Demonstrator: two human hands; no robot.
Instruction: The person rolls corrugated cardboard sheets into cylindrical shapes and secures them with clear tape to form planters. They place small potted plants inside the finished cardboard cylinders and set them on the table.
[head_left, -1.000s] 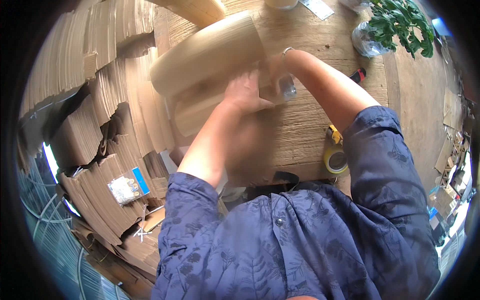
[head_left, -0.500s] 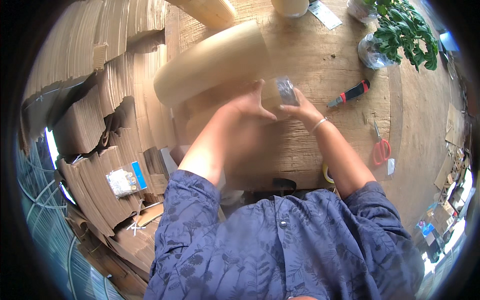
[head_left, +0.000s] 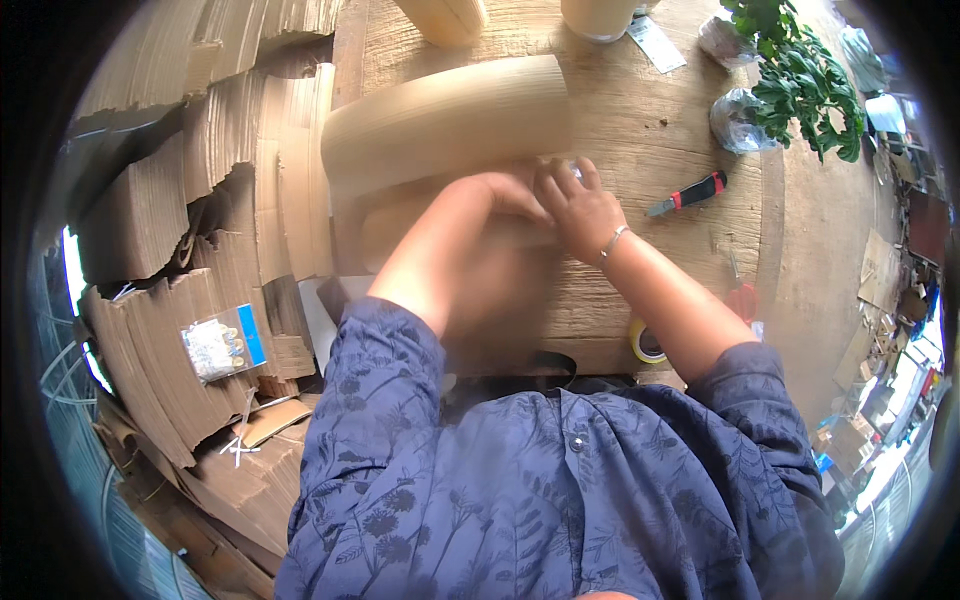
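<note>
A curved, corrugated cardboard roll (head_left: pixel 450 118) lies across the wooden table, just beyond my hands. My left hand (head_left: pixel 512 196) is by its near edge, its fingertips partly covered by my right hand and blurred. Over the roll's right end, my right hand (head_left: pixel 580 212) has its fingers bent round a roll of clear tape (head_left: pixel 575 171); only a shiny bit of the tape shows between the fingers. Beneath my left forearm, more brown cardboard (head_left: pixel 385 232) is visible, smeared by motion.
To the right lie a red and black utility knife (head_left: pixel 692 193) and red-handled scissors (head_left: pixel 742 300). A yellow tape roll (head_left: pixel 640 340) sits by my right forearm. Leafy plants (head_left: pixel 810 90) in plastic-wrapped pots stand far right. Stacked cardboard (head_left: pixel 150 220) fills the left side, with a small plastic bag (head_left: pixel 222 345) on it.
My right hand has turned over and closed in beside my left, so the tape roll is now mostly hidden. The cardboard roll appears slightly farther right and more level.
</note>
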